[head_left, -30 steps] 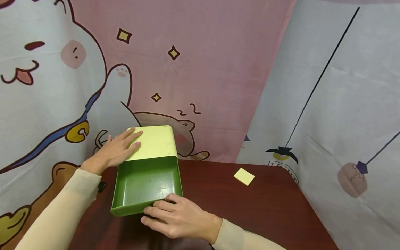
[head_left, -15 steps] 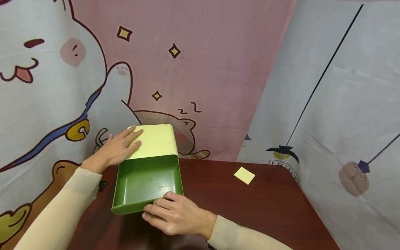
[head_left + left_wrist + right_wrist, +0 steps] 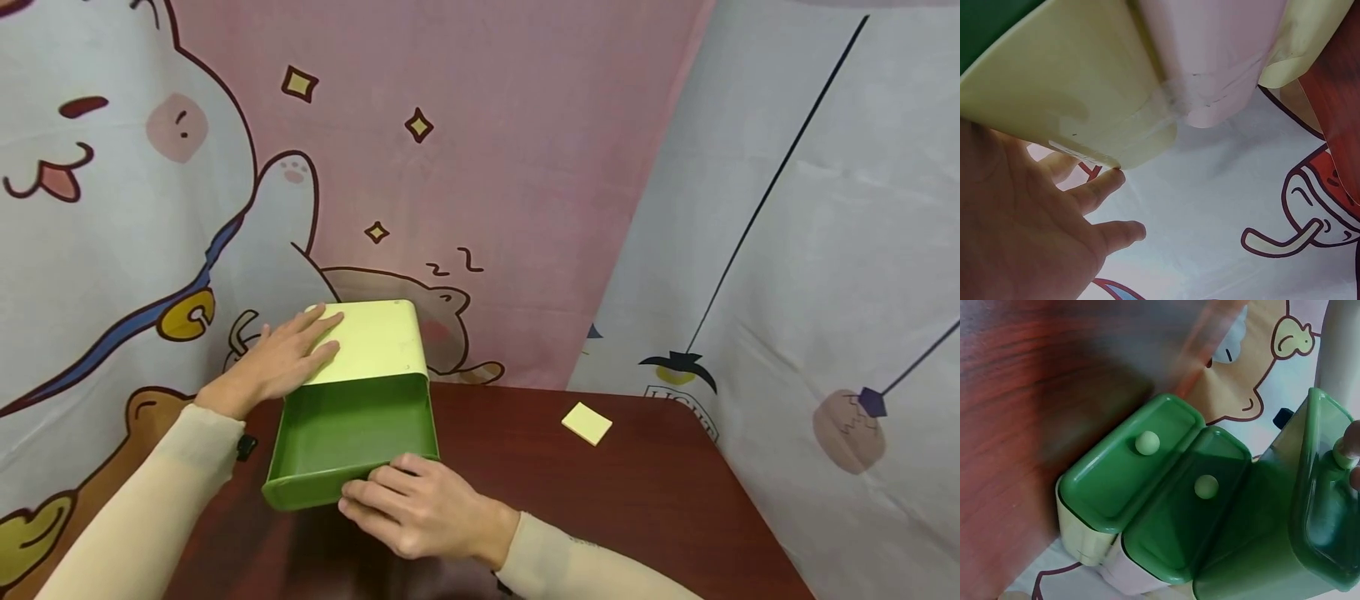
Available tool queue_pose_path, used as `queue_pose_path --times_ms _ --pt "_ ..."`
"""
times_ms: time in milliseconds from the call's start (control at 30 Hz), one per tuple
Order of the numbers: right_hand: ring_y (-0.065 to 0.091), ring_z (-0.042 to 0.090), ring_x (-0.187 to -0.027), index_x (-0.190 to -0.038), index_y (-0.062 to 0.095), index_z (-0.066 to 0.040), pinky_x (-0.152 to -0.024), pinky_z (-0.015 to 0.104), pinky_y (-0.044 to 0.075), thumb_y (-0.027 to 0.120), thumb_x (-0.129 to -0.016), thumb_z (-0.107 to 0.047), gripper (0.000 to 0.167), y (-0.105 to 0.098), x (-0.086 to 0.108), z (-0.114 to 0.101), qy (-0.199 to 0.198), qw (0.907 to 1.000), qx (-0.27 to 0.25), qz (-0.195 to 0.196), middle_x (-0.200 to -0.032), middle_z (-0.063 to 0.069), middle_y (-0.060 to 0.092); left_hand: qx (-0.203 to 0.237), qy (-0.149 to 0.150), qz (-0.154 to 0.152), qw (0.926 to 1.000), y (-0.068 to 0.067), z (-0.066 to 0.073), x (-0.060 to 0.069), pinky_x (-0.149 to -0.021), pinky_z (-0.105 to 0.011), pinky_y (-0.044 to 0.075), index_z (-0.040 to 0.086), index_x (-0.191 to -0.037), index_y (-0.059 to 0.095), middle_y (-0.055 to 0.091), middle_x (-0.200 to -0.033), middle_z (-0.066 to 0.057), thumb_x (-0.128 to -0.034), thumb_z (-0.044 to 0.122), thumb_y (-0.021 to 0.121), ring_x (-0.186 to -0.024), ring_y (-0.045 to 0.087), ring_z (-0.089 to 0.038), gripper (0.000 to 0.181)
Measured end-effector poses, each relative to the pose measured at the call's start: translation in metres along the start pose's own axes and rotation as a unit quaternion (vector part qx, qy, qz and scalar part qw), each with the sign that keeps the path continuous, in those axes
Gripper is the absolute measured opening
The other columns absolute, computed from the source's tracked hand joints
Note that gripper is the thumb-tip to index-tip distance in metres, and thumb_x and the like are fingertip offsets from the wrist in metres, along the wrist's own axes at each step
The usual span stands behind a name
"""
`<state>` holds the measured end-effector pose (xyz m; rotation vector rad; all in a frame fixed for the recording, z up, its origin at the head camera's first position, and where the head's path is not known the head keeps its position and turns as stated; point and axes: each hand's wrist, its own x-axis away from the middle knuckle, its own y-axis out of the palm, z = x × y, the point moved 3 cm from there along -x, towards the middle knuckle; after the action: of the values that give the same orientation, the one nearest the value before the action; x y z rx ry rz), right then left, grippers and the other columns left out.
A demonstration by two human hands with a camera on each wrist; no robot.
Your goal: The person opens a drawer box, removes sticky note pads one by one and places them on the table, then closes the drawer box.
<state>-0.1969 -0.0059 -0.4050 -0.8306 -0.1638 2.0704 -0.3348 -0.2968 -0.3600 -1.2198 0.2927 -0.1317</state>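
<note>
A small chest of drawers has a cream top [image 3: 375, 337] and, in the left wrist view, a pink middle section [image 3: 1210, 56] below. Its green top drawer [image 3: 352, 433] is pulled well out, with nothing visible inside. My left hand [image 3: 281, 358] rests with spread fingers on the top's left edge. My right hand [image 3: 427, 508] is at the drawer's front; in the right wrist view, fingertips pinch its pale round knob [image 3: 1342, 455]. Below, two green drawers stay closed, each with a knob: the middle drawer [image 3: 1191, 506] and bottom drawer [image 3: 1129, 469].
The chest stands at the left of the dark red-brown table [image 3: 525, 500]. A pale yellow sticky-note pad [image 3: 587, 423] lies at the back right. Behind hangs a cartoon-printed cloth [image 3: 525, 167].
The pulled-out drawer's front has tipped slightly upward, showing more of its front face. My right hand has risen a little with it; my left hand keeps its place.
</note>
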Motion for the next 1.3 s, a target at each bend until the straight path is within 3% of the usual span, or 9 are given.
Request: queue_pose_path --times_ms 467,767,933,1133,1300 --pt "0.080 0.010 -0.105 -0.132 0.089 -0.016 -0.091 0.019 0.064 0.074 -0.115 -0.017 0.022 0.018 0.005 0.005 0.064 0.9975 -0.024 -0.018 -0.133 0.001 0.085 0.005 0.005 0.001 1.0000 -0.003 0.003 0.002 -0.132 -0.097 0.006 0.019 -0.186 0.032 0.015 -0.195 -0.026 -0.1249 0.060 0.038 -0.175 0.020 -0.065 0.074" --pt "0.081 0.006 -0.100 -0.134 0.087 -0.014 -0.086 0.017 0.063 0.078 -0.112 -0.008 0.025 0.030 0.004 0.010 0.142 0.9868 -0.062 -0.047 -0.134 0.003 0.083 0.005 0.013 0.010 0.9999 -0.005 0.004 0.002 -0.131 -0.097 0.011 0.018 -0.186 0.034 0.019 -0.194 -0.027 -0.1250 0.057 0.041 -0.175 0.022 -0.065 0.073" --pt "0.081 0.006 -0.099 -0.132 0.086 -0.014 -0.083 0.016 0.061 0.084 -0.108 -0.010 0.025 0.039 0.004 0.013 0.161 0.9833 -0.057 -0.063 -0.134 0.003 0.082 0.010 0.014 0.005 0.9998 -0.005 0.003 0.002 -0.130 -0.098 0.012 0.018 -0.186 0.034 0.019 -0.194 -0.027 -0.1248 0.057 0.042 -0.174 0.023 -0.066 0.073" --pt "0.082 0.007 -0.103 -0.133 0.085 -0.012 -0.087 0.017 0.063 0.087 -0.103 -0.005 0.031 0.050 0.003 0.020 0.180 0.9785 -0.070 -0.071 -0.135 0.004 0.080 0.014 0.014 0.002 0.9998 -0.005 0.003 0.001 -0.131 -0.096 0.012 0.018 -0.186 0.033 0.018 -0.195 -0.027 -0.1248 0.057 0.042 -0.175 0.021 -0.065 0.073" --pt "0.081 0.008 -0.104 -0.133 0.085 -0.013 -0.086 0.018 0.063 0.084 -0.106 -0.005 0.029 0.058 0.003 0.023 0.204 0.9721 -0.080 -0.084 -0.135 0.004 0.079 0.014 0.017 -0.001 0.9998 -0.005 0.003 0.000 -0.132 -0.096 0.012 0.018 -0.186 0.033 0.017 -0.194 -0.028 -0.1249 0.057 0.042 -0.175 0.020 -0.065 0.073"
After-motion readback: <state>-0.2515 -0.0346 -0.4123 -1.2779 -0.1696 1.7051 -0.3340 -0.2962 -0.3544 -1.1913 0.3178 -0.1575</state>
